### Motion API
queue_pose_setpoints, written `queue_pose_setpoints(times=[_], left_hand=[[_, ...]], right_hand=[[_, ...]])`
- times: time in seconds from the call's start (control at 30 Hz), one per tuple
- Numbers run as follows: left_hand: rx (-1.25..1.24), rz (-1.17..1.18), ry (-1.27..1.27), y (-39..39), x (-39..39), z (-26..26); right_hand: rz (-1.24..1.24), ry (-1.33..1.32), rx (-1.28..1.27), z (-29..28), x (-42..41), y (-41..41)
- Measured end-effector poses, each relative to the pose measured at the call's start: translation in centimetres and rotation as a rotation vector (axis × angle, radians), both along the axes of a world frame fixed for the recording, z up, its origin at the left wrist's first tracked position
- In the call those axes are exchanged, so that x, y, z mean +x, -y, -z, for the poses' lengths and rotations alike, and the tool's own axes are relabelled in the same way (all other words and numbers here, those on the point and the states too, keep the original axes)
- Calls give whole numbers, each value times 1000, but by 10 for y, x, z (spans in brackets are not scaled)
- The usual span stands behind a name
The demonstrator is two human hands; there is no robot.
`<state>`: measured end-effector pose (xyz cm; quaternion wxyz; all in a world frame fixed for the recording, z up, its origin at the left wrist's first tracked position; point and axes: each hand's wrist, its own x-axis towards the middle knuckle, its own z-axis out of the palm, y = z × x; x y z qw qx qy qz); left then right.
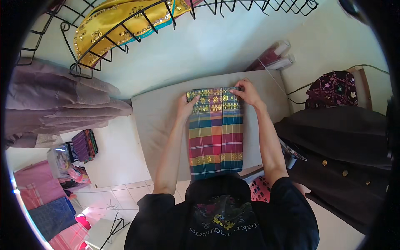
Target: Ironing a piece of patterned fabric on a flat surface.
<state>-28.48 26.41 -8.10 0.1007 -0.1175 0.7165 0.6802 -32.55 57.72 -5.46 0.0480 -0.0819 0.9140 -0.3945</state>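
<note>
A folded plaid cloth [204, 140] with gold floral motifs lies lengthwise before me on a grey-beige padded surface [162, 128]. Its bands run in green, red, mustard and magenta, and a folded edge goes down its right part. My left hand [187, 107] holds the far left corner, thumb on top and fingers hidden beneath. At the far right corner, my right hand [247, 92] pinches the gold-patterned border between thumb and fingers. The near end of the cloth reaches my body and is partly hidden there.
A black wire rack [125, 29] overhead holds a yellow sequinned garment [103, 34]. Mauve fabric [62, 97] hangs at left. To the right are a dark buttoned garment [337, 140] and a partly hidden iron-like appliance [292, 151]. Wrapped rolls [272, 56] lean at the back wall.
</note>
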Motion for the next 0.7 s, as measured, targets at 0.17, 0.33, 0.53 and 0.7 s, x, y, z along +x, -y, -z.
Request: queue_pose_setpoints(times=[0.17,0.33,0.53,0.7], left_hand=[[-382,-33,-118,-14,-8,4],[-390,-154,-192,-9,-1,0],[-539,-124,-246,-20,4,-15],[-751,-328,-614,-38,27,-41]], right_hand=[[153,-15,142,4,12,24],[304,-233,165,6,79,78],[100,-170,510,29,100,85],[126,-192,524,32,95,87]])
